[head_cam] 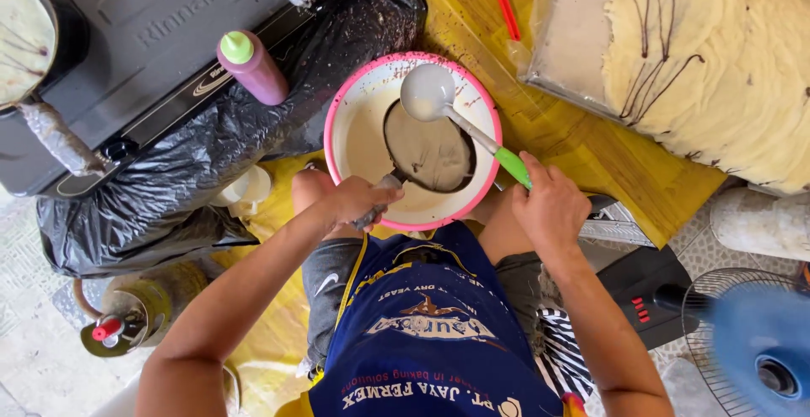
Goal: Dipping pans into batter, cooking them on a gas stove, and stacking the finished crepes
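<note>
So the left hand (353, 202) is wrapped around the handle of a small round pan (429, 149), fingers closed tight on it, and the pan sits tilted inside a pink-rimmed bowl (359, 113) just ahead of that hand. The pan's face is coated in pale batter, and there's more of the same batter pooled in the bowl around it. The right hand (550, 202) is closed around the green handle of a white ladle (428, 91), gripping near the handle's end, and the ladle's cup reaches forward and inward from that hand, up over the far edge of the pan. The cup looks empty, just smeared.

The bowl rests between the person's knees, right in front of both hands. Further out beyond the left hand there's a purple squeeze bottle with a green cap (251, 66) lying on a crumpled black plastic bag (160, 181), next to a dark gas stove (126, 37). Out past the right hand, a yellow wooden desk (582, 130) carries a big tray of pale flat cakes with chocolate drizzle (717, 63). A blue fan (751, 341) sits off to the outside of the right forearm
</note>
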